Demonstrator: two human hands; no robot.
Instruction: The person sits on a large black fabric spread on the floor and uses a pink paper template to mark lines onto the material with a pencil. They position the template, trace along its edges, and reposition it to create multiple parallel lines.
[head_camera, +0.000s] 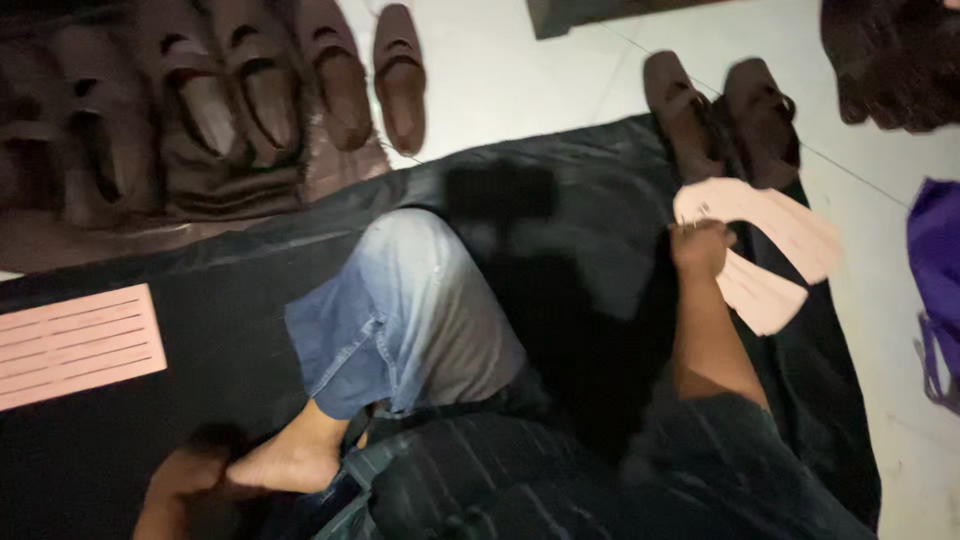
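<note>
1. The right hand (700, 247) was closed around pale pink insole cut-outs (765, 245), which fanned out to the right of its grip, their long axes running down and to the right over the black sheet (600, 190) on the floor.
2. The left hand (185, 480) lay low at the frame's bottom edge beside a bare foot (290, 462), well apart from the cut-outs; whether it held anything could not be told.
3. A pair of brown shoes (720, 115) sat just beyond the right hand.
4. Motion blur hid the finger detail, and the number of cut-outs was unclear.
</note>
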